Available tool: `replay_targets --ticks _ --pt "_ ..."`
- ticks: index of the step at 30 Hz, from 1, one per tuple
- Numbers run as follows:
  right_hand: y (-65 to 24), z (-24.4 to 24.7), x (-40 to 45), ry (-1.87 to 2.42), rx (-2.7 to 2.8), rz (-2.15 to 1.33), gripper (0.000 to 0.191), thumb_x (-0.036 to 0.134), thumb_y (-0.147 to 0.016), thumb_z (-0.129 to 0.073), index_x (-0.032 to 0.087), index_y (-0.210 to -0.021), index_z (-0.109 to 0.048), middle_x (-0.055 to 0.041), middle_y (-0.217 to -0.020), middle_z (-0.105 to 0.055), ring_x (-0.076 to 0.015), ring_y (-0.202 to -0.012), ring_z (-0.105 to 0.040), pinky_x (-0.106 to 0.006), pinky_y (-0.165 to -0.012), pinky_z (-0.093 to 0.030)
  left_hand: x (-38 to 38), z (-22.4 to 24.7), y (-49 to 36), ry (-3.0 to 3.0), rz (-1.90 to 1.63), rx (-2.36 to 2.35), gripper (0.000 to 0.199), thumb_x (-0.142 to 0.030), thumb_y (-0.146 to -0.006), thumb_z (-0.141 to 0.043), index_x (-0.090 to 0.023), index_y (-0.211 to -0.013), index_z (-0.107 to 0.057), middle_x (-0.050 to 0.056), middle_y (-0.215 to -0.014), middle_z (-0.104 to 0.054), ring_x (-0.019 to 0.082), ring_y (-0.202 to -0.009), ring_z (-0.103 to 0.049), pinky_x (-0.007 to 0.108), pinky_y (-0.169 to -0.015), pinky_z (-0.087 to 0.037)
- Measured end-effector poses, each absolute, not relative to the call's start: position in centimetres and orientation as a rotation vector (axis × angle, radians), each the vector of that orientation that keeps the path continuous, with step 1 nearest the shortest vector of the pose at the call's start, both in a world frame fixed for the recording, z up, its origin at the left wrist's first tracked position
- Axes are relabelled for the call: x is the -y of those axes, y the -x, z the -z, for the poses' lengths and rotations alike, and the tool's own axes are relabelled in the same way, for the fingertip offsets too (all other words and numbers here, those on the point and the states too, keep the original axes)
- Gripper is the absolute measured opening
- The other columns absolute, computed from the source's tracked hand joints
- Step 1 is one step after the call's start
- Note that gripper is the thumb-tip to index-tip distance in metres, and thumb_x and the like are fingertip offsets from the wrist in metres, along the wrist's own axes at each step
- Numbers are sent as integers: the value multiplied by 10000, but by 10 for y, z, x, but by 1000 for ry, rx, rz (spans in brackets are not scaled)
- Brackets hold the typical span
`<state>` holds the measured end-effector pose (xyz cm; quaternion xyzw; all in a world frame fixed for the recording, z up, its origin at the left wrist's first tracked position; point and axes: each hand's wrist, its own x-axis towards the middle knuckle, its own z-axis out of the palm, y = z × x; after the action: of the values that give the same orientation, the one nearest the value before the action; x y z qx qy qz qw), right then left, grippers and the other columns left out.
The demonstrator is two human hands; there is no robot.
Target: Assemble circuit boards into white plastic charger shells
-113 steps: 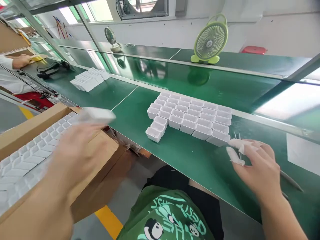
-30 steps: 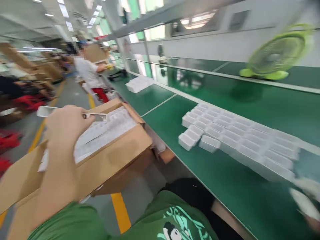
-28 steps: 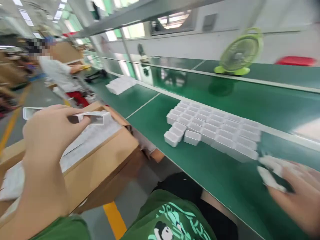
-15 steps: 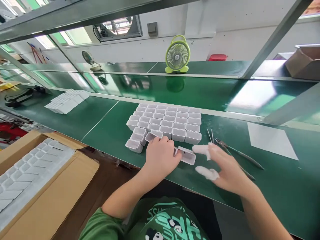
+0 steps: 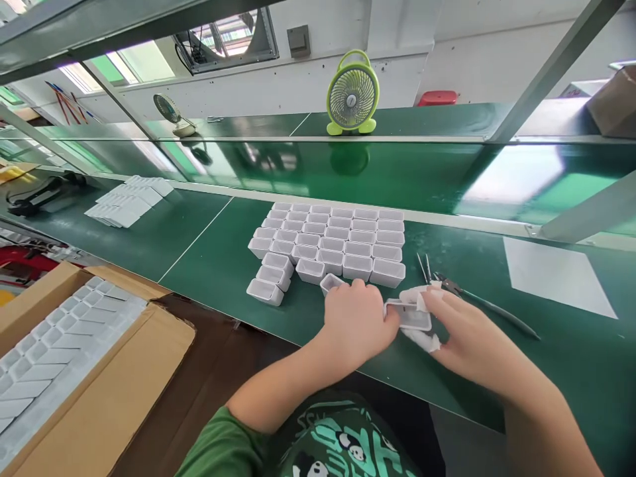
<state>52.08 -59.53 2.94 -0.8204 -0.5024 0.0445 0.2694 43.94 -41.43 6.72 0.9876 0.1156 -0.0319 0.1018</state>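
Observation:
My left hand [image 5: 355, 321] is closed, knuckles up, over the front of the green table. A small white open box [image 5: 330, 283] pokes out at its fingertips, partly hidden by them. Against its thumb side is another white box [image 5: 416, 319], tilted toward me. My right hand [image 5: 462, 331], with white coverings on thumb and forefinger, grips that box from the right. Beyond the hands, rows of white boxes [image 5: 338, 235] stand close together, open side up. One white box [image 5: 311, 270] sits at their front edge, left of my left hand.
Tweezers [image 5: 424, 267] and pliers [image 5: 487, 305] lie beyond my right hand, near a white sheet [image 5: 559, 275]. At the lower left, a cardboard carton [image 5: 144, 371] holds more white pieces. Flat white pieces [image 5: 130, 201] are stacked farther left. A green fan [image 5: 352, 96] stands on the shelf.
My left hand has moved right, leaving one box standing at the front of the rows. My right thumb and forefinger have closed on the other box.

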Motion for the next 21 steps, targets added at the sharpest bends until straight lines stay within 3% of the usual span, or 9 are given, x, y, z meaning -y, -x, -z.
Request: replay_targets --ticks 4,9,13,16,18,21 --pt "-523 -12 583 2340 1256 -87 121 173 -884 -501 234 -967 -438 -71 -1016 -562 -231 -893 -555 -340 -720 -500 404 -57 -460 -2880 120 -418 333 -432 -879 -506 -146 -862 -674 92 -865 -674 285 -808 -693 376 -654 -502" --pt "-517 1 564 2366 1203 95 133 179 -872 -494 223 -989 -450 -56 -881 -548 -190 -665 -522 -291 -546 -467 387 -61 -462 -2859 112 -392 363 -497 -894 -539 -153 -913 -652 96 -913 -677 294 -874 -686 380 -720 -518" --pt "-513 7 560 2356 1154 224 168 226 -922 -506 200 -1087 -486 -71 -873 -569 -209 -678 -574 -305 -548 -495 378 -71 -454 -2827 52 -359 452 -588 -882 -570 -150 -972 -633 96 -982 -670 290 -922 -663 388 -770 -521" --pt "-513 10 561 2333 1170 330 158 196 -941 -482 197 -1098 -500 -103 -945 -577 -229 -774 -607 -331 -629 -536 369 -74 -439 -2793 -174 -332 353 -492 -909 -592 -167 -1043 -627 82 -1074 -650 249 -951 -644 368 -819 -509" --pt "-513 12 561 2352 1204 387 166 153 -938 -454 192 -1090 -510 -127 -1012 -567 -236 -825 -610 -331 -645 -540 363 -71 -426 -2772 -273 -297 212 -380 -943 -562 -184 -959 -640 51 -1006 -652 202 -916 -635 324 -796 -494" --pt "-514 13 562 2407 1259 476 173 102 -908 -422 187 -1014 -529 -126 -998 -533 -221 -760 -584 -306 -567 -503 354 -60 -411 -2745 -98 -211 297 -371 -959 -530 -186 -752 -637 28 -810 -638 179 -785 -625 297 -665 -464"
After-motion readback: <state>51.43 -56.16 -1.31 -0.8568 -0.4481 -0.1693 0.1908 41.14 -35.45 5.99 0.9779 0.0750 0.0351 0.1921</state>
